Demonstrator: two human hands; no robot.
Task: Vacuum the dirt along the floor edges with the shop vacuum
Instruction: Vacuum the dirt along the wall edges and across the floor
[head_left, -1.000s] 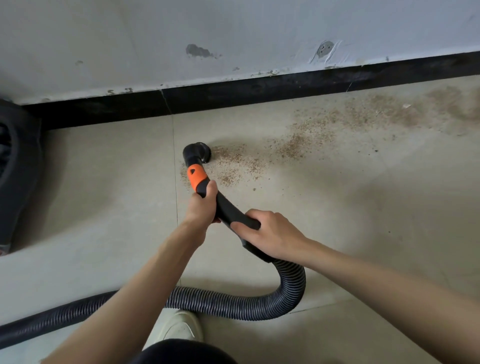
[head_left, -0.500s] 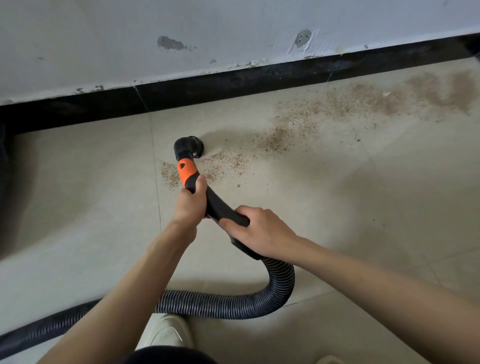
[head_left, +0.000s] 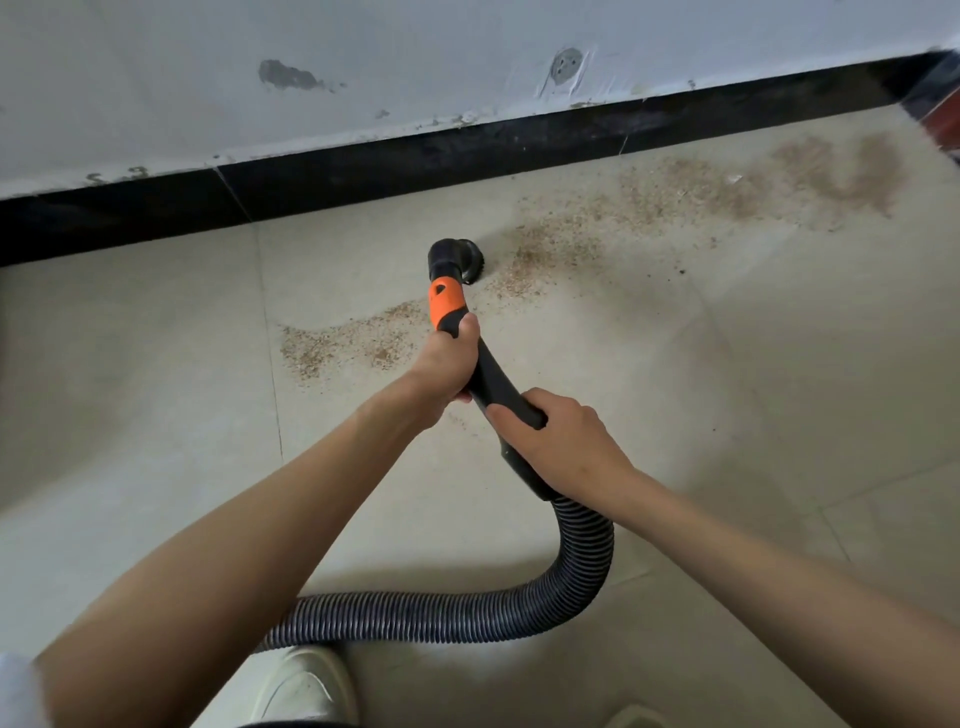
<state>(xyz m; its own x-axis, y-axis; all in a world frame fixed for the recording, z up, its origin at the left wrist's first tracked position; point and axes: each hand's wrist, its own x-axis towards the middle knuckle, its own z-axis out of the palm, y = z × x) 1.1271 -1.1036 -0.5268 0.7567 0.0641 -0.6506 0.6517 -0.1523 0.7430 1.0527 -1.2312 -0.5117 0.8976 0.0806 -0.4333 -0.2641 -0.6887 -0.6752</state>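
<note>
Under both hands (head_left: 447, 366), wand (head_left: 491, 376) seemingly hidden.

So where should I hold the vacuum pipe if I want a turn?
Hold the black wand, probably from behind and above, the way the person does: left hand just below the orange collar, right hand lower, where the ribbed hose joins. The stiff, slim tube slopes down to the brush nozzle, so two spaced grips should steer it.
</note>
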